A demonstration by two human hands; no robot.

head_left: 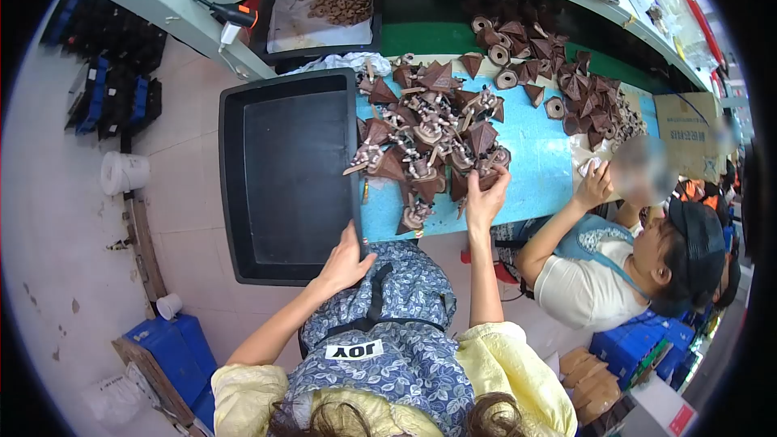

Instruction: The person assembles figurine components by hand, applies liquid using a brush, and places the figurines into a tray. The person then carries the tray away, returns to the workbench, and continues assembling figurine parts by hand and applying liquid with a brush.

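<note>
Touching one brown figurine (492, 160) at the near right edge of a heap (429, 125) on the blue worktop (538, 186), the right hand (488, 197) has thumb and fingers slightly parted; I cannot tell whether its grip is closed. In the heap, dark, faceted tops, pointed like small roofs, mingle with paler, knobbly parts. The left hand (346, 263) lies against the black tray (291, 170), its grip likewise unclear.

Your single camera sits on your head, facing forward and steeply down over your apron (405, 360) to the desk (534, 154). Your left hand (343, 262) and right hand (487, 199) show close; its wide, round view stretches from floor (190, 247) at left to a co-worker (579, 291) at right.
</note>
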